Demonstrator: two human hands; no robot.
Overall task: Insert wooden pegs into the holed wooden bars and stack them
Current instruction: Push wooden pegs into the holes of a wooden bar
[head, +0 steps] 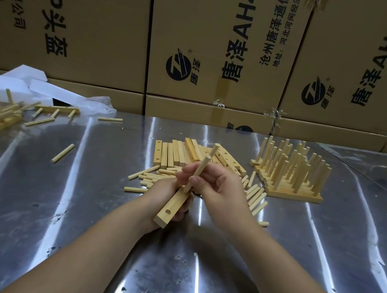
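One pale holed wooden bar (172,206) sits clamped in my left grip (159,192); right grip (221,187) pinches a round wooden peg (200,169), seemingly socketed.

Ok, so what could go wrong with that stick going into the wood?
1. The peg pinched by the right hand leans, so it might jam in the hole of the bar instead of sliding in.
2. The left hand holds the bar off the table; a hard push could twist it in that grip.
3. Loose pegs lie close beside the right hand and could be knocked rolling.
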